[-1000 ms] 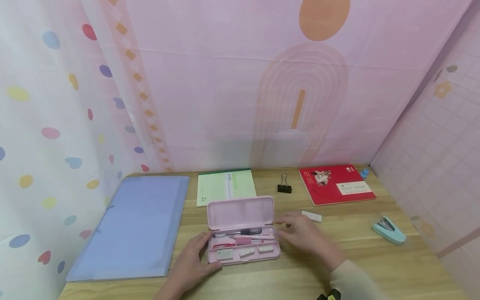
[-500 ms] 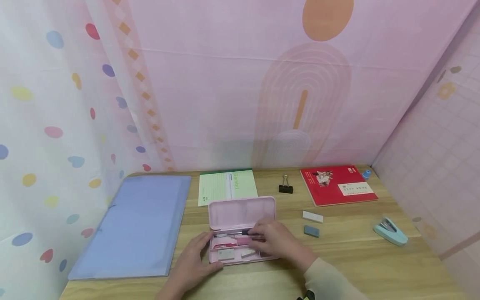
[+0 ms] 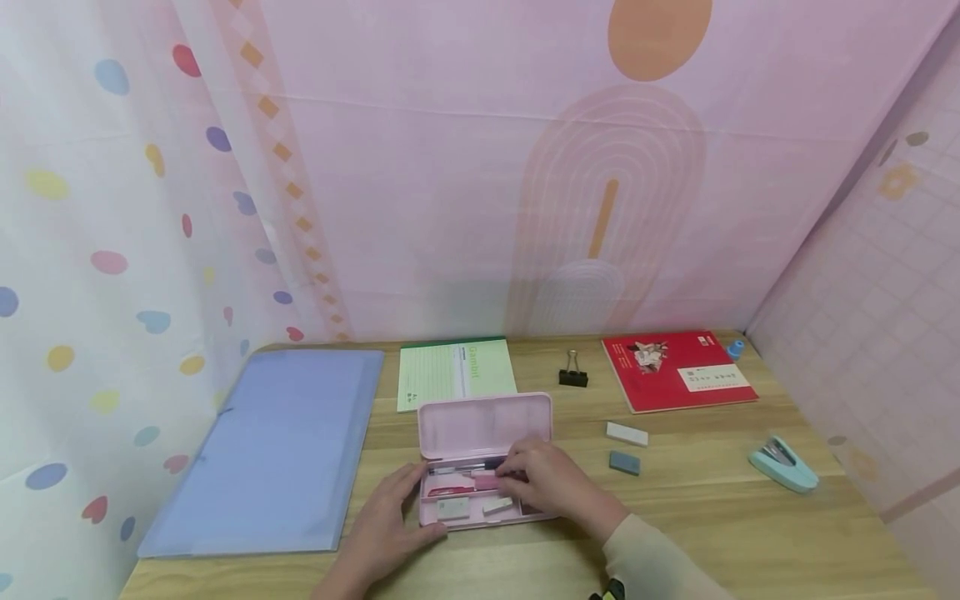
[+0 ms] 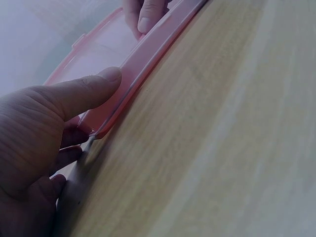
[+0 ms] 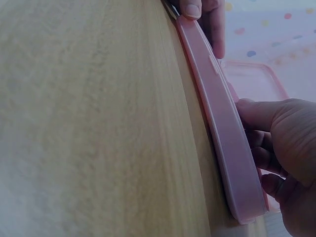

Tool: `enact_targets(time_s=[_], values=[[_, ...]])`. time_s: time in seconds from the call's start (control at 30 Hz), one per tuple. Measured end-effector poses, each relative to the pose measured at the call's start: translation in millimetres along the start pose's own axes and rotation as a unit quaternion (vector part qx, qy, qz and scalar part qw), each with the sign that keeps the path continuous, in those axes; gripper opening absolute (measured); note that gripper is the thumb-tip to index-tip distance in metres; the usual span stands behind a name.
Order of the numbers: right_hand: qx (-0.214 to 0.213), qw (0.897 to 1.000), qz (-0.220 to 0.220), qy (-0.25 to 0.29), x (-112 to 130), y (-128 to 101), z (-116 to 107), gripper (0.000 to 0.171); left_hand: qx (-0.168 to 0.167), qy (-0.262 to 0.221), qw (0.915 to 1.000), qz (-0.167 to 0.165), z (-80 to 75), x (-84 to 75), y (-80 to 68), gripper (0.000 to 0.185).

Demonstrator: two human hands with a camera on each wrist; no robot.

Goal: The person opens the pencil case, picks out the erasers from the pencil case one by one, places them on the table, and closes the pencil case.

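An open pink case (image 3: 486, 467) lies near the front of the desk (image 3: 735, 533), its lid (image 3: 486, 423) tipped back toward the far side. The left hand (image 3: 386, 521) grips the case's left end, thumb on the near rim and fingers curled round the corner. The right hand (image 3: 551, 483) reaches into the tray, fingers bent over the pens (image 3: 468, 469); whether they pinch one I cannot tell. Right of the case lie a white eraser (image 3: 627, 433) and a grey eraser (image 3: 624, 462). A blue folder (image 3: 277, 450) lies to the left, a stapler (image 3: 783, 462) far right.
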State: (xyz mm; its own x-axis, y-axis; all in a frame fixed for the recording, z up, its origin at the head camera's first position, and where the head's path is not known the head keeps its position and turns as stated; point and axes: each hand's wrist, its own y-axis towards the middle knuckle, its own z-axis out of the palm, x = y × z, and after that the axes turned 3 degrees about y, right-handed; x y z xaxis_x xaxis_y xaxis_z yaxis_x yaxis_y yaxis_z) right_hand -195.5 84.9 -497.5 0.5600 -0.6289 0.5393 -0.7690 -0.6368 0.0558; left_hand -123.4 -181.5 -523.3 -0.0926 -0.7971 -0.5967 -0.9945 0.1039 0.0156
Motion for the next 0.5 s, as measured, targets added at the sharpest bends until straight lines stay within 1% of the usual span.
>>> enact_targets(time_s=[0.17, 0.5], values=[[-0.002, 1.0, -0.007, -0.005, -0.5, 0.9, -0.1, 0.016, 0.001, 0.002, 1.0, 0.002, -1.3, -1.8, 0.1, 0.097], [-0.018, 0.999, -0.026, -0.034, -2.4, 2.5, 3.7, 0.017, -0.005, 0.002, 0.9999, 0.009, -0.4, 0.2, -0.5, 0.098]])
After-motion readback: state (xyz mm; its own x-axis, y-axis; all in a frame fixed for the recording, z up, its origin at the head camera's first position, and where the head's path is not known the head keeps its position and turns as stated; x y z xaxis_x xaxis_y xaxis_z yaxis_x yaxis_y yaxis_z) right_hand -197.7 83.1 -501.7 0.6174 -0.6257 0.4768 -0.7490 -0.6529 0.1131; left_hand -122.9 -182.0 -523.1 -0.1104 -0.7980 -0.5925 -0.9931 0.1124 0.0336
